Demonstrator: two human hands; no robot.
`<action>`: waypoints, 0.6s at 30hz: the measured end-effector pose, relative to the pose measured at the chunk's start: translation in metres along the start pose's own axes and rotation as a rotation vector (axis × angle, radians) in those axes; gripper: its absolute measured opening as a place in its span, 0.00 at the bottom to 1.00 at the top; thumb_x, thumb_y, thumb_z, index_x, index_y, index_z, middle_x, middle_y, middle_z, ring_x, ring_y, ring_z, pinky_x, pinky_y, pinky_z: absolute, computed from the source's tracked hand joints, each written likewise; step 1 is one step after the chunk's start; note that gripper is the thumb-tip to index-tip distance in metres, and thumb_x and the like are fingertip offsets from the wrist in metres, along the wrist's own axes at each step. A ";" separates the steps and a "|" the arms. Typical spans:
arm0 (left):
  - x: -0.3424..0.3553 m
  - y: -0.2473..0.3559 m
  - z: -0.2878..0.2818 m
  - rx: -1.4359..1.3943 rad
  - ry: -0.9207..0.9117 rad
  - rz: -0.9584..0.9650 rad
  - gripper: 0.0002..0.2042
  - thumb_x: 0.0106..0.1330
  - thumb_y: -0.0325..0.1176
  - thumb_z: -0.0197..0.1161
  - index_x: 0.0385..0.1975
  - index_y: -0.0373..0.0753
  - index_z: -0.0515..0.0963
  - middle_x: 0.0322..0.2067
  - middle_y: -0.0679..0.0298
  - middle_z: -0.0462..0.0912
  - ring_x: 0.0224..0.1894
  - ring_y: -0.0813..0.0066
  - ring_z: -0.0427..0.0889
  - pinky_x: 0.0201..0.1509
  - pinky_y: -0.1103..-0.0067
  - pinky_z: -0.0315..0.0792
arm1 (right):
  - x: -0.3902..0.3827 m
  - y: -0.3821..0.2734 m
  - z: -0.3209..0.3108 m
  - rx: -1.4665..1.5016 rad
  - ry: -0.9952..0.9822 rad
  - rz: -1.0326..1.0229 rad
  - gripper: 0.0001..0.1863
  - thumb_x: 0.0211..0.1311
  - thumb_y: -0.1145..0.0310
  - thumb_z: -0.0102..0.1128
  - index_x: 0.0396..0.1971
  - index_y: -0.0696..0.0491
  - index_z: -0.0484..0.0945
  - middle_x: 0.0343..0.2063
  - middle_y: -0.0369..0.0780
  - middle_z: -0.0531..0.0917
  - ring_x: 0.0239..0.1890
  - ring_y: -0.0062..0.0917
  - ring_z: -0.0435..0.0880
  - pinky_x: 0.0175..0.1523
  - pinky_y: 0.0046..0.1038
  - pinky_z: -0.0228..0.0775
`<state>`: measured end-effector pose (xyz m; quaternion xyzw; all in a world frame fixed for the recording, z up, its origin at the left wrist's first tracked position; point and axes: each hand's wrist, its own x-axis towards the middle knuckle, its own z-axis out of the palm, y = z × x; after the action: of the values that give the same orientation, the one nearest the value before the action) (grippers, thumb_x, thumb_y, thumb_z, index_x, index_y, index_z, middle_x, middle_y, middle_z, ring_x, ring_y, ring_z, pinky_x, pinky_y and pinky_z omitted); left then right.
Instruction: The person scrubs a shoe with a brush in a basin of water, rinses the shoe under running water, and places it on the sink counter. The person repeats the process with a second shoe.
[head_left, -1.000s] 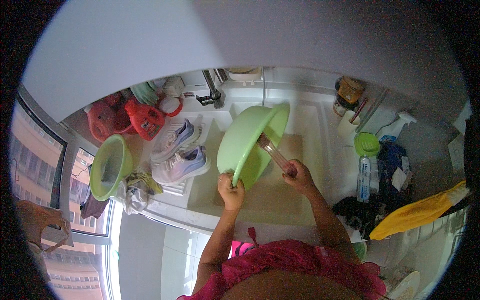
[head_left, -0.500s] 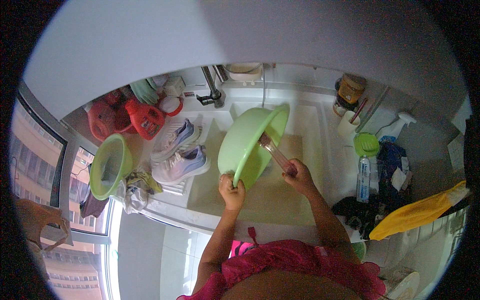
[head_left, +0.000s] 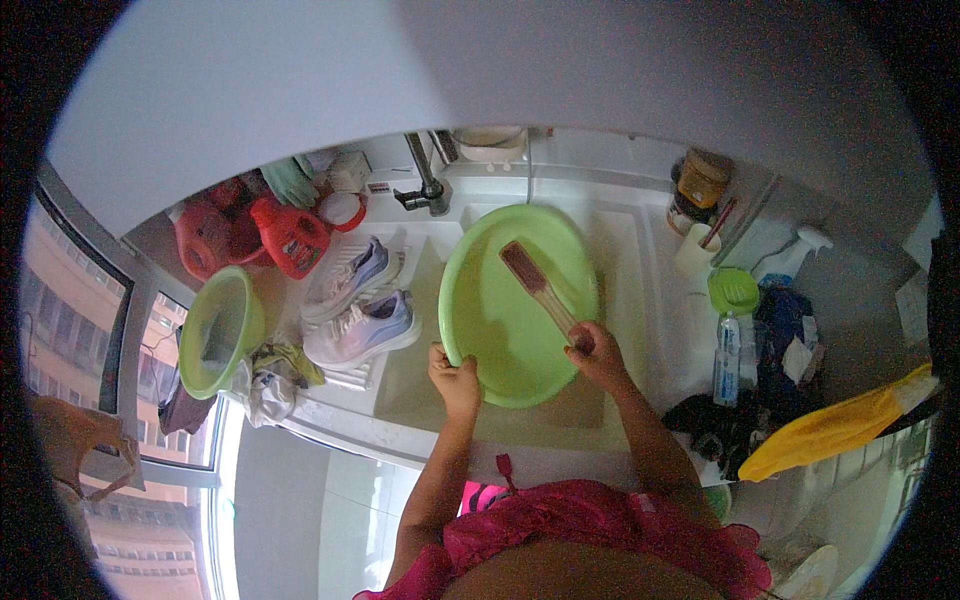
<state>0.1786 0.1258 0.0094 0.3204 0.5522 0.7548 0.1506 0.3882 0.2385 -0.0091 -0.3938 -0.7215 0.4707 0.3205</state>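
Observation:
A large light-green basin (head_left: 500, 365) sits over the white sink, its open side facing up toward me. My left hand (head_left: 456, 383) is closed on the basin's near left rim, thumb over the edge. In my right hand (head_left: 598, 357), the handle end of a scrub brush (head_left: 540, 285) is gripped; its reddish-brown head points to the far left, above the inside of the basin. Left of the sink, a pair of pale white-and-violet sneakers (head_left: 362, 330) rests on the ribbed drainboard.
A dark faucet (head_left: 428, 185) stands behind the sink. Red detergent bottles (head_left: 290, 237) and a smaller green basin (head_left: 222, 332) are at the left. To the right are a white cup (head_left: 697, 248), a green container (head_left: 734, 290), a clear bottle (head_left: 727, 360) and a yellow cloth (head_left: 835, 425).
The basin has turned from tilted on its side to nearly level, its inside now showing. The brush head has come into full view as both hands kept hold.

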 end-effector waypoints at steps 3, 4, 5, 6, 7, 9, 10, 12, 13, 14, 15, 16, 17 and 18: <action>-0.001 -0.011 0.000 -0.180 0.018 -0.133 0.12 0.41 0.14 0.50 0.24 0.40 0.63 0.23 0.69 0.68 0.26 0.83 0.66 0.34 0.85 0.63 | -0.002 0.014 0.004 -0.027 -0.005 -0.003 0.19 0.44 0.71 0.62 0.38 0.56 0.68 0.22 0.37 0.74 0.24 0.21 0.74 0.31 0.25 0.67; -0.001 -0.021 -0.003 -0.257 0.026 -0.176 0.13 0.41 0.14 0.50 0.24 0.40 0.63 0.23 0.69 0.68 0.26 0.82 0.67 0.34 0.84 0.64 | -0.002 0.010 0.004 -0.071 -0.031 0.017 0.18 0.44 0.70 0.62 0.37 0.55 0.68 0.22 0.37 0.74 0.24 0.22 0.74 0.31 0.25 0.67; -0.003 -0.029 -0.006 -0.335 0.034 -0.219 0.13 0.41 0.14 0.49 0.25 0.40 0.63 0.23 0.68 0.69 0.26 0.82 0.68 0.33 0.83 0.65 | -0.003 0.007 0.004 -0.115 -0.058 0.036 0.18 0.44 0.69 0.62 0.37 0.55 0.68 0.22 0.38 0.75 0.23 0.22 0.74 0.31 0.26 0.68; -0.002 -0.030 -0.005 -0.394 0.044 -0.278 0.13 0.41 0.14 0.48 0.25 0.40 0.63 0.24 0.67 0.70 0.26 0.80 0.69 0.33 0.82 0.66 | -0.003 0.010 0.004 -0.135 -0.059 0.034 0.19 0.45 0.68 0.61 0.38 0.55 0.68 0.23 0.39 0.75 0.23 0.25 0.75 0.31 0.27 0.68; -0.002 -0.030 -0.004 -0.453 0.053 -0.337 0.13 0.41 0.13 0.47 0.25 0.40 0.63 0.24 0.66 0.70 0.27 0.78 0.70 0.32 0.81 0.67 | -0.003 0.016 0.005 -0.156 -0.060 0.031 0.19 0.45 0.67 0.61 0.38 0.55 0.68 0.23 0.40 0.76 0.23 0.27 0.75 0.31 0.28 0.68; -0.001 -0.031 -0.003 -0.535 0.078 -0.438 0.14 0.40 0.13 0.46 0.26 0.40 0.64 0.25 0.65 0.71 0.27 0.75 0.72 0.32 0.78 0.70 | -0.003 0.017 0.006 -0.287 -0.081 -0.004 0.20 0.45 0.64 0.61 0.39 0.55 0.69 0.24 0.42 0.77 0.24 0.31 0.76 0.32 0.30 0.68; 0.000 -0.032 -0.003 -0.558 0.094 -0.480 0.15 0.40 0.12 0.45 0.26 0.40 0.64 0.25 0.64 0.72 0.27 0.73 0.72 0.31 0.77 0.71 | -0.003 0.013 0.005 -0.399 -0.101 -0.038 0.21 0.45 0.63 0.61 0.40 0.55 0.69 0.25 0.43 0.77 0.25 0.33 0.76 0.32 0.31 0.69; 0.002 -0.032 -0.003 -0.577 0.095 -0.555 0.16 0.38 0.12 0.45 0.27 0.40 0.64 0.26 0.63 0.72 0.27 0.70 0.73 0.31 0.76 0.72 | -0.002 0.003 0.004 -0.563 -0.134 -0.101 0.23 0.45 0.62 0.61 0.41 0.55 0.68 0.28 0.44 0.77 0.28 0.36 0.77 0.35 0.34 0.68; 0.003 -0.030 -0.005 -0.573 0.079 -0.587 0.17 0.38 0.11 0.45 0.28 0.39 0.64 0.26 0.62 0.73 0.27 0.69 0.74 0.32 0.75 0.72 | -0.003 -0.002 0.004 -0.615 -0.147 -0.129 0.23 0.45 0.61 0.61 0.42 0.55 0.68 0.30 0.44 0.77 0.31 0.38 0.77 0.37 0.36 0.68; 0.003 -0.029 -0.006 -0.568 0.064 -0.620 0.18 0.37 0.11 0.44 0.29 0.39 0.65 0.27 0.62 0.73 0.27 0.67 0.74 0.32 0.75 0.72 | -0.004 -0.005 0.004 -0.666 -0.161 -0.159 0.24 0.45 0.61 0.61 0.43 0.54 0.68 0.32 0.45 0.77 0.33 0.39 0.76 0.40 0.38 0.67; 0.003 -0.028 -0.007 -0.568 0.093 -0.636 0.18 0.37 0.11 0.44 0.29 0.39 0.65 0.27 0.62 0.73 0.27 0.67 0.74 0.31 0.75 0.72 | -0.002 -0.007 0.003 -0.710 -0.076 -0.235 0.26 0.44 0.62 0.61 0.44 0.54 0.67 0.34 0.45 0.77 0.37 0.39 0.75 0.43 0.39 0.65; 0.003 -0.026 -0.007 -0.575 0.120 -0.655 0.19 0.37 0.11 0.44 0.30 0.39 0.66 0.28 0.62 0.74 0.27 0.67 0.74 0.31 0.74 0.73 | -0.001 -0.009 -0.001 -0.756 0.012 -0.311 0.27 0.44 0.62 0.62 0.46 0.54 0.66 0.37 0.45 0.76 0.41 0.38 0.74 0.46 0.39 0.63; 0.005 -0.025 -0.007 -0.581 0.146 -0.673 0.19 0.36 0.11 0.44 0.30 0.39 0.67 0.28 0.61 0.74 0.27 0.67 0.74 0.30 0.74 0.73 | 0.000 -0.012 -0.004 -0.796 0.101 -0.389 0.28 0.44 0.63 0.62 0.47 0.54 0.65 0.39 0.44 0.75 0.44 0.38 0.73 0.50 0.40 0.61; 0.007 -0.024 -0.007 -0.617 0.162 -0.675 0.19 0.36 0.11 0.44 0.30 0.39 0.67 0.28 0.62 0.74 0.27 0.67 0.74 0.30 0.74 0.73 | 0.002 -0.022 -0.008 -0.836 0.235 -0.382 0.30 0.43 0.63 0.63 0.48 0.54 0.65 0.41 0.45 0.74 0.47 0.39 0.70 0.51 0.41 0.58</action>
<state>0.1656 0.1331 -0.0116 0.0028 0.3850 0.8152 0.4326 0.3879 0.2383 0.0147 -0.3997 -0.8675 0.0249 0.2950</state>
